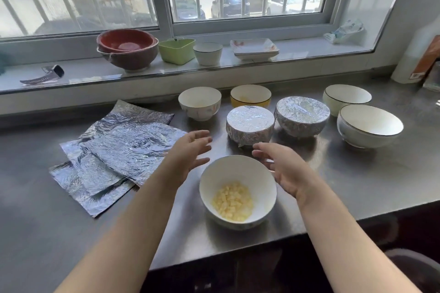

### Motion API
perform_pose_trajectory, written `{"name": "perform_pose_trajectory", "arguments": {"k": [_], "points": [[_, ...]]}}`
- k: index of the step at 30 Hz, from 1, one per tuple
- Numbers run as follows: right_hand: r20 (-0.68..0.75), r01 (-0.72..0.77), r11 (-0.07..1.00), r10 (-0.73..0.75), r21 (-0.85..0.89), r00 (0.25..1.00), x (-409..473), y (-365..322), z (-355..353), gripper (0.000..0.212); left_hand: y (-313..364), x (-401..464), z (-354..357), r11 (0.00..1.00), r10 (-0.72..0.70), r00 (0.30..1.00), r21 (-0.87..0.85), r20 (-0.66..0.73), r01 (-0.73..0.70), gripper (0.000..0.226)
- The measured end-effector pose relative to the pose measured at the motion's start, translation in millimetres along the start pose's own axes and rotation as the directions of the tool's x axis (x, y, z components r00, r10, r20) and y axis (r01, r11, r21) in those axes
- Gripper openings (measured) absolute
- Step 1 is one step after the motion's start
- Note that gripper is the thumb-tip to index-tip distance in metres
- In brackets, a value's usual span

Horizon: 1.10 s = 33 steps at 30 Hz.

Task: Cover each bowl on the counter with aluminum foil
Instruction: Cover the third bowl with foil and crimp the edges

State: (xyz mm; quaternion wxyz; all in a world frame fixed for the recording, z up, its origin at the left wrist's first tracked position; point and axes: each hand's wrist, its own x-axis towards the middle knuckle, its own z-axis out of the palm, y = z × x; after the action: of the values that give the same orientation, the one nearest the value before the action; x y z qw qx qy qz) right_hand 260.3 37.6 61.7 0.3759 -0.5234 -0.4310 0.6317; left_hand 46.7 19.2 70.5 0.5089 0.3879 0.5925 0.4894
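A white bowl (238, 173) with pale yellow diced pieces stands uncovered near the counter's front edge. My left hand (190, 154) hovers open just left of its rim, and my right hand (285, 171) hovers open just right of it; neither holds anything. Behind them stand two foil-covered bowls (250, 123) (302, 115). Uncovered bowls stand around them: a white one (199, 102), a yellow one (250, 96), and two white ones at the right (346, 97) (370, 126). Several crumpled foil sheets (114, 152) lie overlapped on the counter at the left.
The steel counter (345, 181) ends at a front edge close to the diced-food bowl. On the windowsill stand stacked red bowls (127, 49), a green container (176, 51), a white cup (207, 53), a square dish (254, 49) and a peeler (45, 76).
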Motion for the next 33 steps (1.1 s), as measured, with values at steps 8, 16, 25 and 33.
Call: {"name": "perform_pose_trajectory", "arguments": {"k": [8, 16, 25, 33], "points": [[0.12, 0.042, 0.943, -0.002, -0.33, 0.993, -34, 24, -8, 0.029, -47, -24, -58, 0.671, 0.471, 0.871, 0.697, -0.139, -0.252, 0.045], [0.044, 0.052, 0.979, -0.044, -0.198, 0.998, -30, 26, 30, 0.026, -61, -9, -96, 0.34, 0.258, 0.957, 0.94, -0.129, 0.035, 0.079], [0.099, 0.043, 0.999, -0.042, -0.01, 0.994, -29, 35, 66, 0.028, -60, -3, -98, 0.493, 0.415, 0.885, 0.87, -0.214, -0.021, 0.056], [0.139, 0.094, 0.99, -0.079, -0.105, 0.987, -25, 30, 69, 0.032, -28, -27, -80, 0.575, 0.633, 0.764, 0.736, -0.125, -0.356, 0.049]]}}
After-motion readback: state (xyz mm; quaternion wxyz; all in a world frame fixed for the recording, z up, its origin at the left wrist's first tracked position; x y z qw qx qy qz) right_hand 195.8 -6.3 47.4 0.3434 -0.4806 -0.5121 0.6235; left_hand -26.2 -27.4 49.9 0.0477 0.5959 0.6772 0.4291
